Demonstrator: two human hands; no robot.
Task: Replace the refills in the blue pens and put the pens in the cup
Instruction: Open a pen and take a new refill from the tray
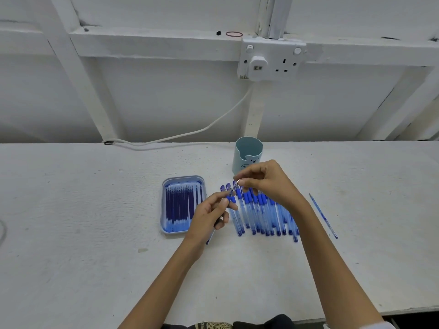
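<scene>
Both bare forearms are stretched forward toward the cup (248, 153). The left hand (209, 216) is held lower, its fingers curled around a pen (219, 217). The right hand (266, 184) is raised just in front of the cup, thumb and forefinger pinched on a small tip piece (238, 182).

Your table (95, 233): matt white, slightly rough. Pens (261, 214): clear glossy plastic, blue grips. Tray (164, 210) and cup (248, 150): smooth plastic, soft sheen.
</scene>
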